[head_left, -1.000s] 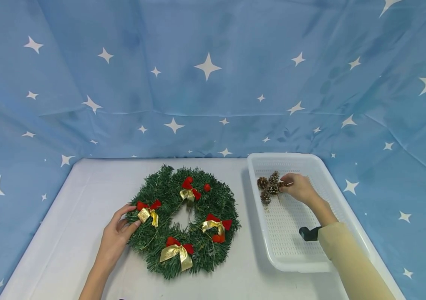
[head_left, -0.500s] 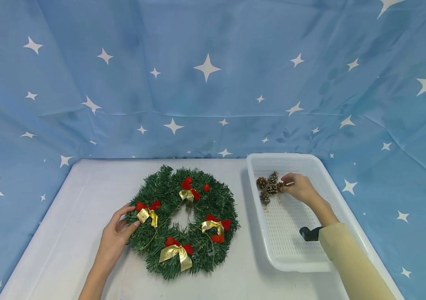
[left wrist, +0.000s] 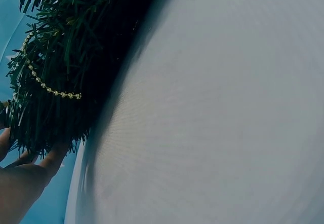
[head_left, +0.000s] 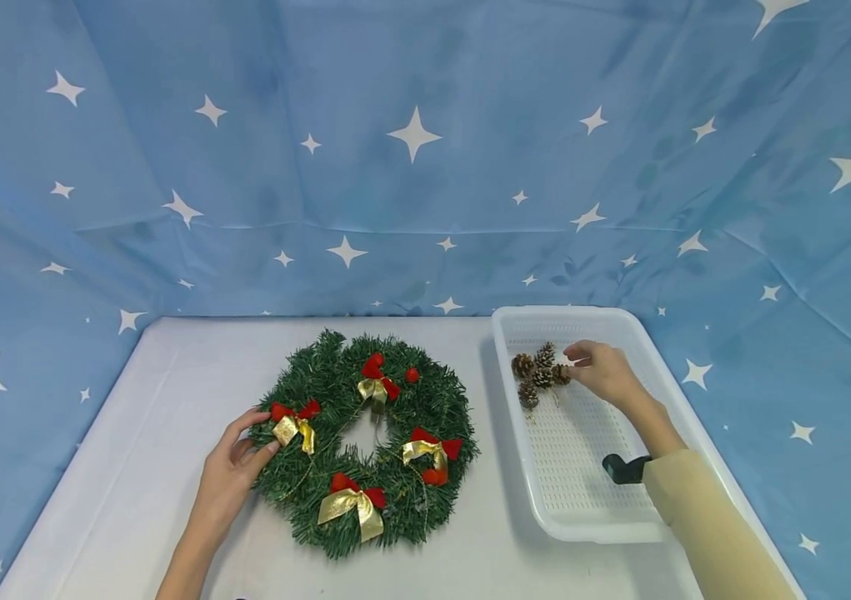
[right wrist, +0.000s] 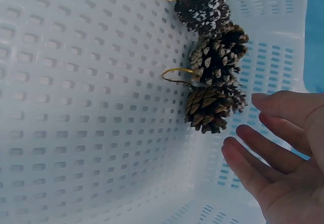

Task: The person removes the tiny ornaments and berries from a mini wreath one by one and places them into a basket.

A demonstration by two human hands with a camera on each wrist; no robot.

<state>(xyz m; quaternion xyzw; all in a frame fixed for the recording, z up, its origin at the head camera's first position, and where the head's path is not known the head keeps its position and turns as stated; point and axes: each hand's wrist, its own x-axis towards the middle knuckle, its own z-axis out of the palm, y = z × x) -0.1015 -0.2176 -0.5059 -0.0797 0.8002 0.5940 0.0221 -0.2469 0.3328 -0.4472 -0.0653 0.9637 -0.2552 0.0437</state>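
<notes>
A green wreath [head_left: 433,383] with red and gold bows lies on the white table. My left hand [head_left: 233,467] grips its left edge, fingers and thumb beside a bow [head_left: 293,427]. The left wrist view shows this hand [left wrist: 28,178] at the wreath [left wrist: 55,107], where a gold bead string hangs. Over the white basket [head_left: 575,533], my right hand [head_left: 605,375] is just right of several pine cones [head_left: 543,377]. In the right wrist view, the hand's [right wrist: 288,153] fingers are apart from the nearest pine cone [right wrist: 206,108], holding nothing. Gold loops are on some cones.
The white table [head_left: 170,375] extends left of the wreath and between it and the basket. A blue cloth [head_left: 365,200] with white stars stands behind and along both sides. The basket has raised, slotted walls.
My right hand has drawn slightly up and right, away from the pine cones, which stay in the basket. The left hand and the wreath have not visibly moved.
</notes>
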